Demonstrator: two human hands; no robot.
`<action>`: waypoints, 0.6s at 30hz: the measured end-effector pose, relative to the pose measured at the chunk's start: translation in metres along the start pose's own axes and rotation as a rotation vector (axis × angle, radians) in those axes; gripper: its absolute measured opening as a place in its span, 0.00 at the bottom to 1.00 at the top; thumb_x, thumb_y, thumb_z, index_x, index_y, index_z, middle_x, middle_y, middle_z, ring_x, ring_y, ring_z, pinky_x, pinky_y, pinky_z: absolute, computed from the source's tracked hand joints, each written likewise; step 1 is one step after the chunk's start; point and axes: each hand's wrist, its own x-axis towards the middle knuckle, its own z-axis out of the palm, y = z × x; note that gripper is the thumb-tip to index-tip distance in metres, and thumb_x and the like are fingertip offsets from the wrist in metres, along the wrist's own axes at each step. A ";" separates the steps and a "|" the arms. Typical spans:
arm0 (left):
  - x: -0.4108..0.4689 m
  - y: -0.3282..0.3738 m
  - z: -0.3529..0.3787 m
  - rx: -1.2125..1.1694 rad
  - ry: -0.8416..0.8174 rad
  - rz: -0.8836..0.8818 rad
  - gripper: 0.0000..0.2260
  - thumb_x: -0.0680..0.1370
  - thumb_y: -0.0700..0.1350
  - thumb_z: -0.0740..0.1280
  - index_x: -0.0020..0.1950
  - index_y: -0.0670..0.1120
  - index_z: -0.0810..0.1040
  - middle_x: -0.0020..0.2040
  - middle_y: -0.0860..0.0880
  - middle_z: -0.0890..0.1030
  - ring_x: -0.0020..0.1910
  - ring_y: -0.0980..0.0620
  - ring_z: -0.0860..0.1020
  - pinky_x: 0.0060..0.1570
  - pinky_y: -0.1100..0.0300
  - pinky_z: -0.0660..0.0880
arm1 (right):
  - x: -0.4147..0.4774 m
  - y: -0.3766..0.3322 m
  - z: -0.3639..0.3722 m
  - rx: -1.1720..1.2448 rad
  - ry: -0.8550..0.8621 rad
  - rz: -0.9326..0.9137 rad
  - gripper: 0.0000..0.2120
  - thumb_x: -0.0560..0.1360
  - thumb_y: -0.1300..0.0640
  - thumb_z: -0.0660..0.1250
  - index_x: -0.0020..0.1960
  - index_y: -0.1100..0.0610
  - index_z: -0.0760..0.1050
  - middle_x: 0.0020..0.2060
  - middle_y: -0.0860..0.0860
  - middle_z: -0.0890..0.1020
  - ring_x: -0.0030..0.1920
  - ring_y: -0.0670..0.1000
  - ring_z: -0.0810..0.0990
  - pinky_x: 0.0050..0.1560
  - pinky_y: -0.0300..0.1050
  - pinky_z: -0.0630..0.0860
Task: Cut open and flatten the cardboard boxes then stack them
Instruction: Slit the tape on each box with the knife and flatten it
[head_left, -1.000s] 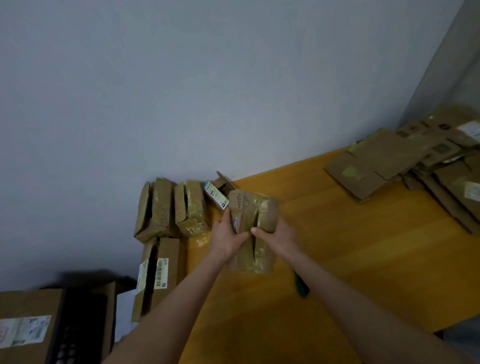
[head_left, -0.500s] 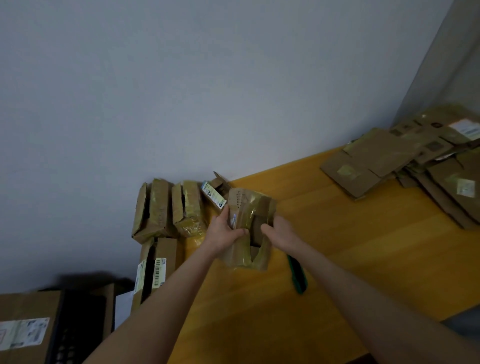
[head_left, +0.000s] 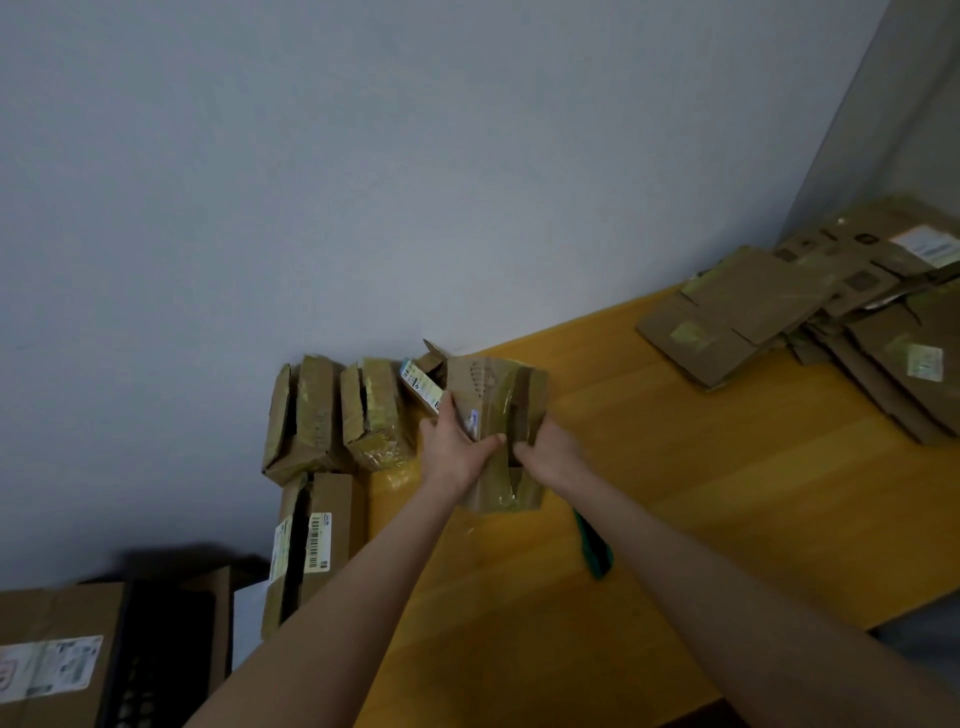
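I hold a small brown cardboard box (head_left: 498, 400), wrapped in yellowish tape, upright above the wooden table (head_left: 701, 493). My left hand (head_left: 454, 447) grips its left side with the thumb across the front. My right hand (head_left: 550, 452) grips its right lower part, fingers tucked into the slit in the front. A stack of flattened cardboard (head_left: 810, 317) lies at the table's far right. A green-handled cutter (head_left: 592, 545) rests on the table under my right forearm.
Several taped boxes (head_left: 332, 415) stand against the wall at the table's left end, one with a barcode label (head_left: 317, 540) below them. A larger open box (head_left: 62, 660) sits at the lower left. The grey wall runs behind the table.
The box has risen slightly and its front slit has spread. My right hand has shifted from the front face to the box's right side.
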 end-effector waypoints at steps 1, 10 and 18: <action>-0.001 0.002 0.002 -0.043 0.021 -0.011 0.41 0.71 0.52 0.75 0.77 0.51 0.56 0.63 0.42 0.68 0.61 0.42 0.70 0.62 0.50 0.69 | -0.001 0.001 0.000 -0.054 -0.023 0.028 0.17 0.78 0.51 0.63 0.63 0.56 0.68 0.52 0.54 0.78 0.52 0.56 0.79 0.52 0.49 0.77; 0.007 -0.005 -0.006 -0.144 -0.184 -0.049 0.53 0.68 0.44 0.78 0.80 0.51 0.43 0.69 0.45 0.70 0.63 0.44 0.73 0.62 0.48 0.74 | -0.002 0.014 0.002 -0.111 -0.083 0.006 0.08 0.80 0.57 0.56 0.49 0.59 0.71 0.45 0.58 0.78 0.46 0.60 0.81 0.48 0.57 0.80; 0.013 -0.026 -0.029 -0.349 -0.312 -0.131 0.46 0.70 0.37 0.75 0.80 0.52 0.49 0.68 0.44 0.71 0.58 0.45 0.76 0.57 0.47 0.76 | -0.005 0.026 -0.015 0.089 -0.209 -0.036 0.11 0.81 0.58 0.54 0.58 0.61 0.70 0.48 0.56 0.75 0.44 0.53 0.75 0.42 0.47 0.74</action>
